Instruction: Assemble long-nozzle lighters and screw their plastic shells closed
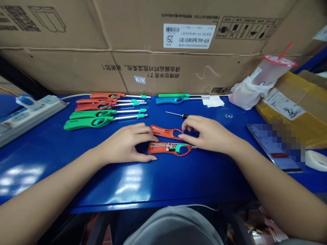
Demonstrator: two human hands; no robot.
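Note:
An opened orange-red gas lighter lies on the blue table. Its lower half [160,148] holds the inner parts, a teal trigger [180,147] and a metal tube leading under my right hand. Just behind it is the loose casing half [166,132]. My left hand [129,142] is spread round the left ends of both halves, thumb and fingers apart; its fingertips come near the loose half. With thumb and fingertips, my right hand [204,133] pinches the right end of that loose half. A screwdriver [176,114] with a dark handle lies beside my right knuckles.
Several orange and green lighters [89,122] lie at the back left; a green lighter [173,95] and a blue lighter [170,100] lie behind. A cardboard box [143,61] walls the back. Right: a drink cup [272,73], yellow parcel [311,119], phone [265,143]. Left: power strip [33,112].

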